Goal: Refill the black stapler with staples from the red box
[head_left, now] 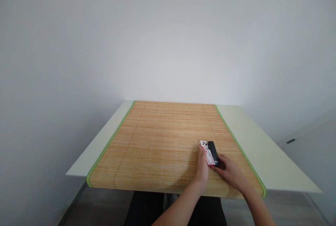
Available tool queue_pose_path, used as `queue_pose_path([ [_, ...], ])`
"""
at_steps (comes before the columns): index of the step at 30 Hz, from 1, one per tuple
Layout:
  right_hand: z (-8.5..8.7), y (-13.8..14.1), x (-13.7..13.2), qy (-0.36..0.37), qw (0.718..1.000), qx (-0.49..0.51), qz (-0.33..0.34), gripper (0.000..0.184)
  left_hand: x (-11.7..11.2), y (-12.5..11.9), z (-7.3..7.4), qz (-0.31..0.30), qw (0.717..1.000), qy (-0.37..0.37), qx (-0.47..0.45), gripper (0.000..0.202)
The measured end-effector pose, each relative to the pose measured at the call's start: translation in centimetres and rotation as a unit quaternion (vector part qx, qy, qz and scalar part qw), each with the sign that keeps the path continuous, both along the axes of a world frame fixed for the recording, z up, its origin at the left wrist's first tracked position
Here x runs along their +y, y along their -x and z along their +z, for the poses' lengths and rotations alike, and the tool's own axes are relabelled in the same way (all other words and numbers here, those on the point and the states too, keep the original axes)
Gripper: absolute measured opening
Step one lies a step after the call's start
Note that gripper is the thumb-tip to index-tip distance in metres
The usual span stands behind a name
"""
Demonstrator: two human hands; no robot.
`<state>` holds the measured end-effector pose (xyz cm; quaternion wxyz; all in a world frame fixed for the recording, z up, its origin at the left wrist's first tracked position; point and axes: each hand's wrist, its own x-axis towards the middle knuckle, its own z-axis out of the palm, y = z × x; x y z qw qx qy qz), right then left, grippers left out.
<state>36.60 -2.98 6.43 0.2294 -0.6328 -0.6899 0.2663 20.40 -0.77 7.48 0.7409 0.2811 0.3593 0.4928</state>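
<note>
A small red-and-white card box [209,154] lies on the bamboo mat [162,145], with a black part [213,152] along its right side. My left hand [202,168] rests against the box's left edge, fingers closed along it. My right hand [229,172] touches the near right end of the box at the black part, fingers curled. Both hands sit at the mat's near right area.
The mat has green edging [110,141] and covers a pale table [265,152]. White walls stand behind and to the left. A grey cabinet [312,149] is at the right. My dark-clothed lap [173,208] shows below the table's near edge.
</note>
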Motion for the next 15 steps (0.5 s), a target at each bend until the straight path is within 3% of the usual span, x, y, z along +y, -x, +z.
queue_pose_path([
  [3, 0.2, -1.7, 0.2, 0.009, 1.0, 0.011, 0.002, 0.039, 0.4, -1.0, -0.2, -0.014, 0.999, -0.006, -0.052, 0.07],
  [9, -0.8, -4.0, 0.8, 0.006, 1.0, 0.012, -0.007, 0.044, 1.9, -2.2, -2.0, -0.061, 0.989, -0.021, -0.135, 0.063],
  [15, -1.4, -4.8, 0.7, -0.011, 1.0, -0.009, -0.015, 0.048, 2.2, -2.0, -3.5, -0.098, 0.986, -0.028, -0.131, 0.053],
])
